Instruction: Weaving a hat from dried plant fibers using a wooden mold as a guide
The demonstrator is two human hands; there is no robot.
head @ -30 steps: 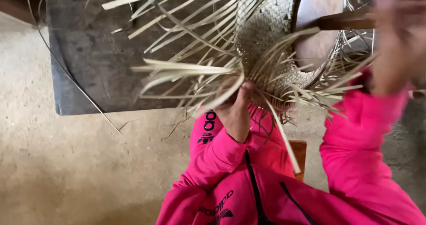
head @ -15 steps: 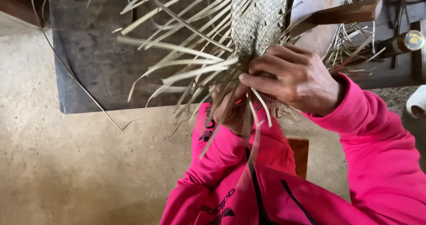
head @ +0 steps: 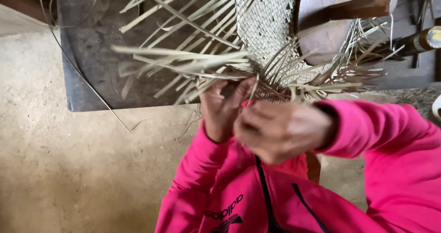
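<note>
Under woven hat (head: 264, 26), both hands

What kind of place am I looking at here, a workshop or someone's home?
Probably a simple craft workspace for hand weaving. Both hands, left hand and right hand, work loose straw strips of a half-woven straw piece over a round wooden form, above a bare earthen floor.
</note>
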